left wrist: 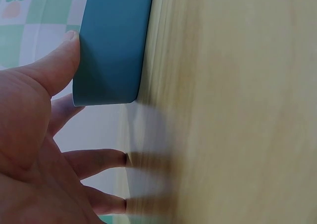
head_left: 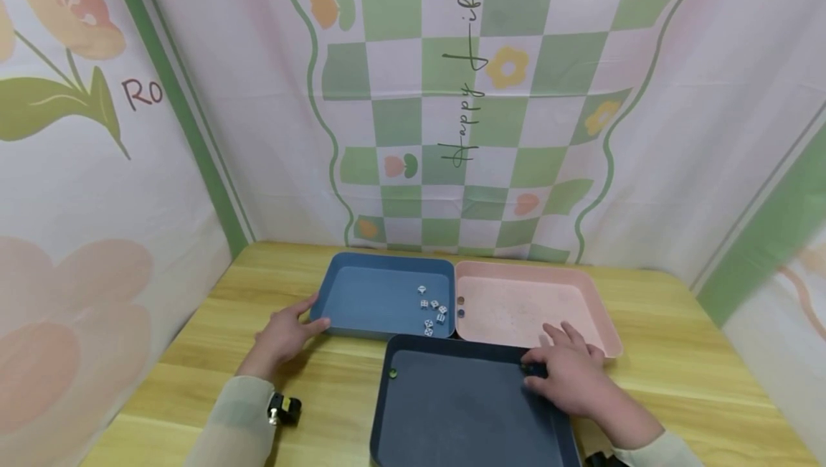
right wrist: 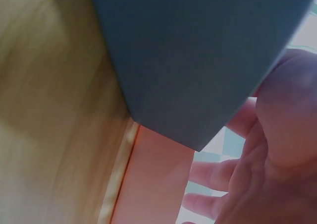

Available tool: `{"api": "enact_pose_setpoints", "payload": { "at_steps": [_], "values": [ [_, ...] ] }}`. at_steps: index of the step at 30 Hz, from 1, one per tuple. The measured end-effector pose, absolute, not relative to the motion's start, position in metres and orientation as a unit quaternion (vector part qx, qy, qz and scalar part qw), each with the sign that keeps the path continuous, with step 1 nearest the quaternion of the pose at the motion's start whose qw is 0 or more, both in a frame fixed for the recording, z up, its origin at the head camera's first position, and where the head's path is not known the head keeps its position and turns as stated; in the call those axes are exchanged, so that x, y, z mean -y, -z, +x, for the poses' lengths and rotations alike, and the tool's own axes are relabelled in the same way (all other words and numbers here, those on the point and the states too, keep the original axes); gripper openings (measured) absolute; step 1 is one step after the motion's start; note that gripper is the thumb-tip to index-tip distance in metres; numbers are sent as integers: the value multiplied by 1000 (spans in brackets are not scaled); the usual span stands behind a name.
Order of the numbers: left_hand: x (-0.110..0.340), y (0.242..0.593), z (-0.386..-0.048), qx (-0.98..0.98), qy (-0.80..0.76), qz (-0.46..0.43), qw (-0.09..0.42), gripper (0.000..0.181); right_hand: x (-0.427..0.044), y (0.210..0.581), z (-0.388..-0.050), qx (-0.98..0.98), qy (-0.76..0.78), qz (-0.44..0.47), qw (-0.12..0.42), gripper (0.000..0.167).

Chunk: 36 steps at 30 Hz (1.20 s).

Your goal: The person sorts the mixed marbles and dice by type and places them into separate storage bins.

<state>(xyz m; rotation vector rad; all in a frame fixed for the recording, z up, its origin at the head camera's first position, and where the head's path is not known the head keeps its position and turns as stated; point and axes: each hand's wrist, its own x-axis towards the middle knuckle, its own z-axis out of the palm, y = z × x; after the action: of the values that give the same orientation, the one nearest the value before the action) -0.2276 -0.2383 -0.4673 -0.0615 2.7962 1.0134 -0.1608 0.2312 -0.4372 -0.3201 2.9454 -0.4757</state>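
Observation:
My left hand (head_left: 284,334) is at the near left corner of the blue tray (head_left: 374,295). In the left wrist view its thumb (left wrist: 64,60) touches the rim, while the other fingers spread straight. My right hand (head_left: 568,374) reaches over the far right corner of the dark grey tray (head_left: 471,409). Its thumb and forefinger stand apart inside that tray, around a small dark patch too unclear to name. A small green bead (head_left: 392,374) lies at the dark tray's far left. Several white dice (head_left: 434,305) are in the blue tray's right part.
The pink tray (head_left: 523,302) adjoins the blue one on the right. At its left wall lie a brown bead (head_left: 461,300) and a blue bead (head_left: 461,313). All three trays sit on a wooden table (head_left: 329,417), with patterned cloth (head_left: 445,115) behind and at the sides.

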Motion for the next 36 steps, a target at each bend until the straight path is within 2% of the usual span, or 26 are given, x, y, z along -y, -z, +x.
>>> {"api": "enact_pose_setpoints", "payload": {
  "at_steps": [5,36],
  "values": [
    [239,468,-228,-937,-337,-22,83,71,-231,437,-160,-980,152,-108,68,15],
    [240,469,-229,-938,-335,-23,84,72,-232,443,-162,-983,124,-119,56,15]
  ]
}}
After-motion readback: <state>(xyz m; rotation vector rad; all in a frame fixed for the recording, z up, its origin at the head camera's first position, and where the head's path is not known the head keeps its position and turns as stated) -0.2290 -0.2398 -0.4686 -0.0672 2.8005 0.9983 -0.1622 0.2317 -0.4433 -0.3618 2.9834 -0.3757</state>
